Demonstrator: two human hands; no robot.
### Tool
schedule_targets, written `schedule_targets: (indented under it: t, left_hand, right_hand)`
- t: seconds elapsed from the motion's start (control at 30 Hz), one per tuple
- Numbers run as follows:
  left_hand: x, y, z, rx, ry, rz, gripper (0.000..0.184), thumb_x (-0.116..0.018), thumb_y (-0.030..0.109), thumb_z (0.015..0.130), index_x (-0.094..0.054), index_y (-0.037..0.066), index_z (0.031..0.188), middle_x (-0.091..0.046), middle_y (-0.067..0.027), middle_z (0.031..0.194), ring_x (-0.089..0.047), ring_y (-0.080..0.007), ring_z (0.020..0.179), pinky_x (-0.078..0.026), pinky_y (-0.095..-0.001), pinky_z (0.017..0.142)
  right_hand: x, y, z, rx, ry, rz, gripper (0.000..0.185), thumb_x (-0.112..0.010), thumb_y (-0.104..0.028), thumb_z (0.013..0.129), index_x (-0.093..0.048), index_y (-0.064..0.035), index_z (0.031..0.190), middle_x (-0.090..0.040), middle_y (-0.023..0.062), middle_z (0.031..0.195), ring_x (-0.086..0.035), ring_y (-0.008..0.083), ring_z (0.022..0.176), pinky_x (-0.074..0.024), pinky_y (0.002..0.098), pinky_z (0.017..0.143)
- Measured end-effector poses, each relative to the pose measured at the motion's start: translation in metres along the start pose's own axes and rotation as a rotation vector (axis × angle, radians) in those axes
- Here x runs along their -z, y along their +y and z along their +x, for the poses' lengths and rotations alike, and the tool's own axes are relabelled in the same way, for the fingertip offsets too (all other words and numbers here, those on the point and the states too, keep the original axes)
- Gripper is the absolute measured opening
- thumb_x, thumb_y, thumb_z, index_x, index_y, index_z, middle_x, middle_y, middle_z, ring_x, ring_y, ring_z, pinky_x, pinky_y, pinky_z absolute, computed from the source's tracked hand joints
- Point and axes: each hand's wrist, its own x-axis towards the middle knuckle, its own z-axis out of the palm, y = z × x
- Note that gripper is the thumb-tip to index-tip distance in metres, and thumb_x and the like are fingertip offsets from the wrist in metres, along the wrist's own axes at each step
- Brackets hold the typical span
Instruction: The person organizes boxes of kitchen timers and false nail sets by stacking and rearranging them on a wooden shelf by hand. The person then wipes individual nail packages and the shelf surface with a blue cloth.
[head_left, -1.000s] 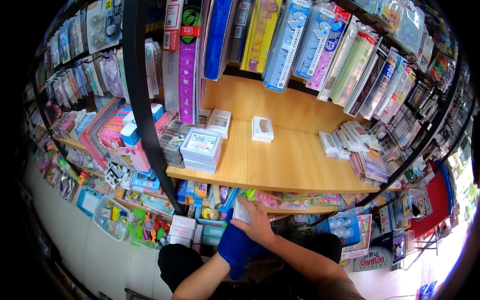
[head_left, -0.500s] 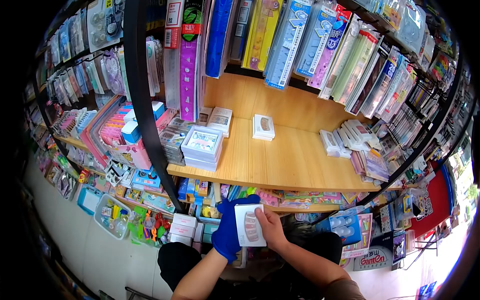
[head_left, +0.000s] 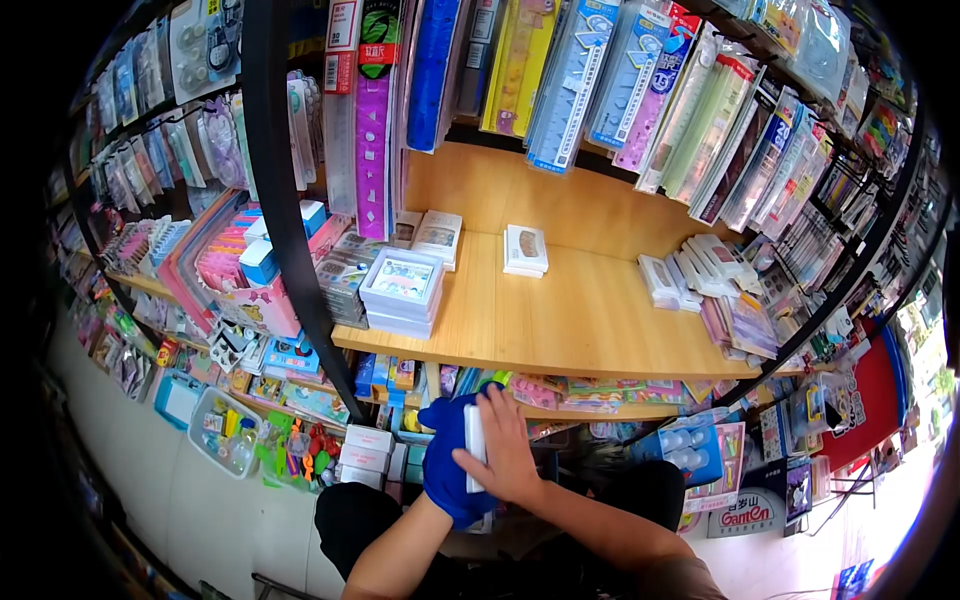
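Blue glove (head_left: pixel 448 465), seemingly black trousers (head_left: pixel 358 525).

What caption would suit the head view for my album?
Gloved left hand and bare right hand around a white box, below a wooden shelf and hanging rulers.

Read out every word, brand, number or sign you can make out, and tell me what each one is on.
"百岁山" and "Ganten": the dark-and-white carton at lower right.
"软直尺": the header card above the purple ruler.
"15": the purple-and-red ruler packet.
Too small or blurred to read: the pink print on the stacked white boxes and the writing on the red panel.
No print is readable on the held white box.
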Motion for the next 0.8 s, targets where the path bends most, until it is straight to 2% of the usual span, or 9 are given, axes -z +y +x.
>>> schedule_targets:
  t: [0.13, 0.17, 0.23, 0.4, 0.43, 0.5, 0.63, 0.77, 0.8]
  left_hand:
    - [-0.041, 0.049, 0.006, 0.165, -0.047, 1.527, 0.058, -0.056, 0.021, 0.091, -0.029, 0.003, 0.138, -0.043, -0.0153, 0.134, -0.044, -0.0256, 0.125, -0.039, -0.0360, 0.100]
    - [0.012, 0.018, 0.007, -0.022, -0.140, 1.385, 0.059, -0.061, 0.012, 0.087, -0.030, 0.003, 0.137, -0.048, -0.0153, 0.128, -0.048, -0.0264, 0.120, -0.041, -0.0347, 0.097]
    - [-0.023, 0.019, 0.009, 0.155, 0.054, 0.653, 0.059, -0.061, 0.013, 0.087, -0.030, 0.003, 0.137, -0.048, -0.0150, 0.128, -0.049, -0.0265, 0.119, -0.041, -0.0347, 0.097]
    - [-0.007, 0.014, 0.002, 0.159, -0.009, 0.546, 0.051, -0.049, 0.016, 0.095, -0.027, 0.006, 0.140, -0.041, -0.0129, 0.135, -0.043, -0.0252, 0.125, -0.036, -0.0361, 0.102]
    - [-0.005, 0.012, 0.001, 0.171, 0.016, 0.316, 0.049, -0.045, 0.018, 0.096, -0.028, 0.006, 0.140, -0.039, -0.0123, 0.137, -0.041, -0.0249, 0.126, -0.035, -0.0364, 0.103]
    - [-0.005, 0.015, -0.001, 0.106, -0.013, 0.398, 0.048, -0.044, 0.021, 0.097, -0.029, 0.006, 0.139, -0.039, -0.0118, 0.138, -0.041, -0.0247, 0.127, -0.034, -0.0365, 0.104]
    - [-0.064, 0.066, 0.001, -0.251, -0.232, 1.648, 0.054, -0.052, 0.027, 0.091, -0.034, 0.005, 0.137, -0.043, -0.0120, 0.136, -0.044, -0.0250, 0.124, -0.034, -0.0357, 0.103]
    - [-0.047, 0.045, 0.008, -0.018, -0.095, 1.571, 0.063, -0.065, 0.030, 0.082, -0.037, 0.003, 0.132, -0.057, -0.0158, 0.119, -0.057, -0.0284, 0.108, -0.045, -0.0362, 0.089]
    - [-0.068, 0.051, 0.008, 0.086, -0.082, 1.620, 0.065, -0.065, 0.029, 0.082, -0.036, 0.002, 0.133, -0.057, -0.0158, 0.119, -0.057, -0.0279, 0.107, -0.045, -0.0363, 0.088]
  right_hand:
    - [0.008, 0.022, 0.027, -0.171, 0.157, 0.136, 0.072, -0.063, -0.033, 0.082, -0.032, 0.0046, 0.135, -0.037, 0.0283, 0.128, -0.038, 0.0456, 0.118, -0.0293, 0.0507, 0.101]
    - [0.013, 0.023, 0.028, -0.139, 0.197, 0.135, 0.071, -0.065, -0.030, 0.081, -0.033, 0.0047, 0.134, -0.041, 0.0252, 0.120, -0.042, 0.0419, 0.109, -0.0323, 0.0496, 0.097]
    - [0.022, 0.018, 0.025, -0.129, 0.213, 0.070, 0.071, -0.066, -0.028, 0.080, -0.033, 0.0047, 0.134, -0.041, 0.0253, 0.121, -0.042, 0.0417, 0.109, -0.0319, 0.0490, 0.098]
    - [0.015, 0.010, 0.012, -0.109, 0.191, -0.026, 0.073, -0.067, -0.028, 0.077, -0.034, 0.0039, 0.134, -0.040, 0.0245, 0.123, -0.040, 0.0407, 0.112, -0.0309, 0.0471, 0.099]
    - [0.012, 0.004, 0.007, -0.084, 0.168, -0.010, 0.074, -0.067, -0.028, 0.077, -0.034, 0.0036, 0.134, -0.040, 0.0244, 0.124, -0.040, 0.0406, 0.113, -0.0304, 0.0469, 0.100]
    - [0.009, -0.010, -0.002, -0.063, 0.101, -0.012, 0.073, -0.064, -0.038, 0.079, -0.036, 0.0019, 0.134, -0.039, 0.0217, 0.131, -0.034, 0.0395, 0.125, -0.0248, 0.0492, 0.104]
    - [0.013, -0.008, 0.009, -0.022, 0.158, -0.156, 0.076, -0.064, -0.042, 0.078, -0.036, 0.0024, 0.133, -0.039, 0.0199, 0.132, -0.033, 0.0392, 0.126, -0.0219, 0.0545, 0.104]
    - [0.024, 0.014, 0.029, -0.099, 0.300, -0.203, 0.076, -0.065, -0.040, 0.078, -0.035, 0.0036, 0.133, -0.038, 0.0216, 0.132, -0.031, 0.0414, 0.126, -0.0251, 0.0519, 0.103]
    - [0.031, 0.017, 0.033, -0.123, 0.296, -0.186, 0.072, -0.064, -0.028, 0.080, -0.030, 0.0052, 0.134, -0.037, 0.0246, 0.129, -0.034, 0.0431, 0.120, -0.0268, 0.0505, 0.101]
